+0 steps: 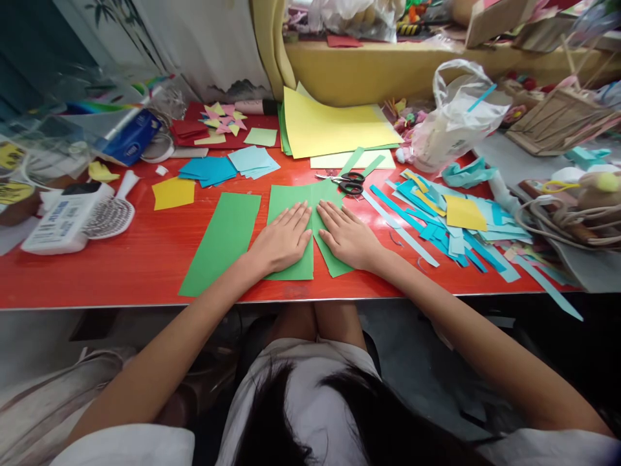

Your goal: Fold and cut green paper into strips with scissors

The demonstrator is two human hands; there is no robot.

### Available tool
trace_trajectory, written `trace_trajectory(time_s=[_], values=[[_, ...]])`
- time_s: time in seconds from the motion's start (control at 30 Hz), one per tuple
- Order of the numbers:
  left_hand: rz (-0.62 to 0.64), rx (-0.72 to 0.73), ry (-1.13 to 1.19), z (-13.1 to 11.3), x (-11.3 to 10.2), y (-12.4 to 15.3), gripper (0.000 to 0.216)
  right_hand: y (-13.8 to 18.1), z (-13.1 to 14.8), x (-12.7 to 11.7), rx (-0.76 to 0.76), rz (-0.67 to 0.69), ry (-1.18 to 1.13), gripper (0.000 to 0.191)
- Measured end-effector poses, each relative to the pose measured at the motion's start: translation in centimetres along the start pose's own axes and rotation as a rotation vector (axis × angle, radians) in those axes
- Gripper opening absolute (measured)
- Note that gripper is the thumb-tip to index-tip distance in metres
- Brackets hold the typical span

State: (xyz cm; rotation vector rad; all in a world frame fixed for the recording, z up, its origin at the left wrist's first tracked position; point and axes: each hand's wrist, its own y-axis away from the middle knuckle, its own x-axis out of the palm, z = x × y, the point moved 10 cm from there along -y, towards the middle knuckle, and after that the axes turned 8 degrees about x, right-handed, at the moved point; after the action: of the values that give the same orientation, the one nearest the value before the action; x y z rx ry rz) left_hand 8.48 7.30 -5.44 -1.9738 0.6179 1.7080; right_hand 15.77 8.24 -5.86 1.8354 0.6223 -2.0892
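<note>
Green paper (279, 199) lay flat on the red table (145, 268), straight in front of the person and close to the near edge. The left hand (283, 242) rested palm down on it, fingers straight and together, grasping nothing. The right hand (353, 242) lay the same way on the green beside it, likewise gripping nothing; the spread palms seemed meant to keep the paper level and stop it sliding. Red showed between the two lower parts, but whether they joined under the fingers could not be told.

Just left lay another green sheet (220, 244), perhaps set aside within reach. Scissors (353, 185) lay just beyond the right fingertips, their handles probably handy there. Farther right, blue strips (431, 223) made a loose heap with a yellow square (464, 212) on top. Behind, large yellow sheets (334, 126) were stacked, likely out of the way.
</note>
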Motion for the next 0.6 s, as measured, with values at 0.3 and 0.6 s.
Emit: trace_trajectory(time_s=[0.3,0.6], values=[[0.002,0.003,-0.011,-0.1,0.0,0.4,0.058,0.3,0.1,-0.2,-0.009,0.009,0.000,0.060],[-0.010,0.011,-0.026,-0.2,-0.2,2.0,0.056,1.4,0.2,-0.3,-0.014,0.000,-0.005,0.060]])
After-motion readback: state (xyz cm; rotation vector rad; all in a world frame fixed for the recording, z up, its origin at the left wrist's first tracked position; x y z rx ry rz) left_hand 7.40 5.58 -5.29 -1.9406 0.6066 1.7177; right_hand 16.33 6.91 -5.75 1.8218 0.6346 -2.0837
